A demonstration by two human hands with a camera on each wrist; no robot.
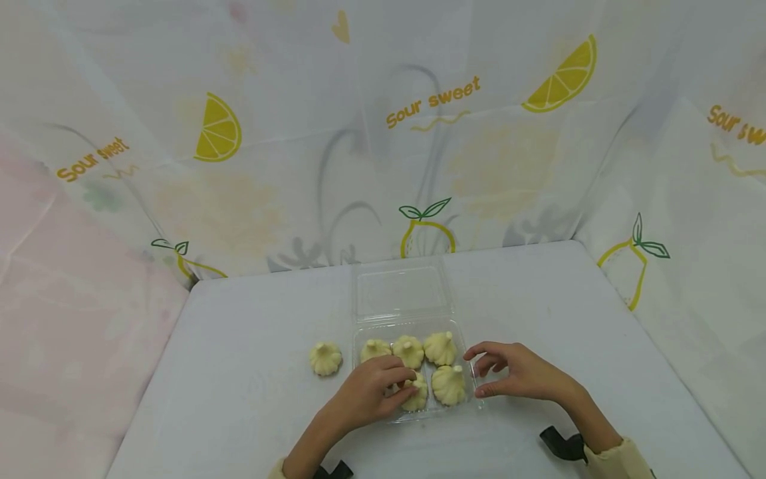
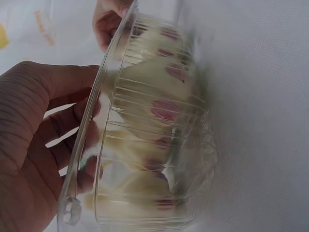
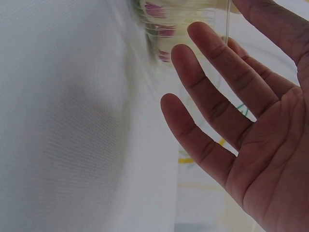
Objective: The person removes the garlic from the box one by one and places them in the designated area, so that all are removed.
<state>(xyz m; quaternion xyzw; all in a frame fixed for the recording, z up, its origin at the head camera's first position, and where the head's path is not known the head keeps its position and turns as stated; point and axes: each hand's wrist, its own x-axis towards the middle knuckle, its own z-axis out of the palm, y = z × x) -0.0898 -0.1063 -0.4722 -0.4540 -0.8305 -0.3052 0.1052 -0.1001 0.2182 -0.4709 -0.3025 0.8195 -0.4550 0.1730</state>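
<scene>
L hand point(image 1: 374, 391) round 1 garlic point(image 1: 419, 399), R hand point(image 1: 522, 372) spread nr box point(image 1: 443, 414)

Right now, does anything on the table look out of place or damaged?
One garlic bulb lies on the table, left of the open container, while the other bulbs sit inside. No spill or damage shows.

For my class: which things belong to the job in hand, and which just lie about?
Job: left hand; right hand; open clear clamshell box; garlic bulbs inside it; probably the loose garlic bulb beside it.
Just surroundings: lemon-print backdrop; white tablecloth.
</scene>
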